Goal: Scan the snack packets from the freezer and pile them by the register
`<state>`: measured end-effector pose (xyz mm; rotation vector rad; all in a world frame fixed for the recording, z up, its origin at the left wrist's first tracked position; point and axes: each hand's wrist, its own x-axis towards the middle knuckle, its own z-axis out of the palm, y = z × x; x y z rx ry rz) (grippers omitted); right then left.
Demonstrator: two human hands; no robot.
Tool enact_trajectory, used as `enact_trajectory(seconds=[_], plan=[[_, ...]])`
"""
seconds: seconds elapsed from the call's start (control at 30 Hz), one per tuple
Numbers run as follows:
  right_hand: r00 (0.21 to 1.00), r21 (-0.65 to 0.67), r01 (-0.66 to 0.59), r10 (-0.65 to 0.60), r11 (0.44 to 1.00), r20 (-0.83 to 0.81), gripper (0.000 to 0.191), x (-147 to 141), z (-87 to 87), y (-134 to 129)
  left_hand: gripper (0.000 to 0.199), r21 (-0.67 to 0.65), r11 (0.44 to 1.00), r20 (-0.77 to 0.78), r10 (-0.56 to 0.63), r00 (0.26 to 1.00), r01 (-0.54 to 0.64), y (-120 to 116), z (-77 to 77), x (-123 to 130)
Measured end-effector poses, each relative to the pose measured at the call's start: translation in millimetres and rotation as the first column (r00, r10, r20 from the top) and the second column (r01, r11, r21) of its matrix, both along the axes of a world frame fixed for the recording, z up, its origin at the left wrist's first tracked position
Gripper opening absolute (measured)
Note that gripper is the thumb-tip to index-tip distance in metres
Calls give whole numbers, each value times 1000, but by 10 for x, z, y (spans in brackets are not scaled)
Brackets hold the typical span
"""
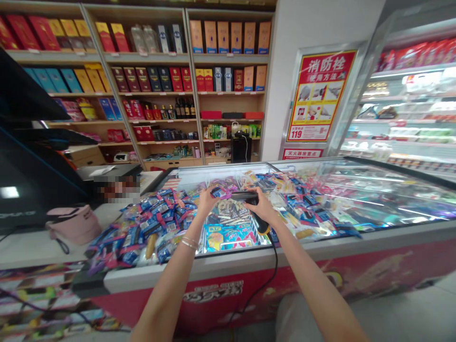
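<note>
Shelves of boxed goods (156, 80) stand behind the glass-topped freezer (245, 259); over it, the left hand (207, 201) has its grip on a small blue-and-purple packet (221, 192), the right hand (262, 207) grasping a corded black scanner (259, 221)

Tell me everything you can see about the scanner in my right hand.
The scanner is black and looks like plastic, with a long narrow head, a handle and a yellow band near the handle's base. Your right hand grips it above the freezer, head towards the pack in your left hand. A dark cord hangs from the base.
</note>
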<state>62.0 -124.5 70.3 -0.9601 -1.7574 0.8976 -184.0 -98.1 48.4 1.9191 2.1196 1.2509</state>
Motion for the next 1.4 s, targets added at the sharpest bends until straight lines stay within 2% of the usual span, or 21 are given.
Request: enact_trajectory(seconds=[0.13,0.23,0.3,0.37,0.43,0.5,0.6,0.7,0.8,0.97,1.13,1.23,1.4], plan=[[967,-71,-116,97,991,-234,51,-456,42,28,50,107,989,-70,115,991,-107,-214,336,-413],[908,-160,-232,154,960,-389,55,-896,-13,41,51,136,972,-124,207,970,-190,-453,428,-756],[875,-215,-288,165,933,-456,58,-1180,-89,42,51,138,956,-185,280,942,-257,-620,372,-925],[848,-269,-333,162,904,-505,58,-1424,-184,38,48,172,922,-251,381,890,-347,-766,248,-1020],[825,-321,-378,158,868,-543,55,-1612,-290,37,46,230,882,-301,467,832,-411,-872,101,-1051],[802,-367,-420,151,830,-577,52,-1742,-403,47,46,250,876,-340,479,810,-413,-930,-27,-1045],[778,-425,-439,99,792,-620,47,-1847,-568,85,45,227,901,-357,430,830,-369,-950,-144,-1032],[763,-447,-435,56,782,-644,43,-1887,-691,129,46,201,914,-364,403,840,-352,-940,-202,-1045],[749,-430,-449,66,783,-660,40,-1900,-748,152,44,172,918,-373,397,839,-358,-919,-240,-1064],[751,-427,-435,57,793,-658,40,-1907,-750,144,38,102,888,-384,450,806,-448,-805,-222,-1084],[752,-412,-435,72,801,-655,41,-1903,-735,128,39,56,891,-350,440,827,-450,-683,-187,-1082],[752,-402,-434,78,806,-655,44,-1906,-718,115,41,81,891,-332,447,830,-447,-671,-210,-1072],[743,-413,-433,57,801,-667,45,-1912,-708,105,40,204,903,-341,429,837,-379,-718,-240,-1090]])
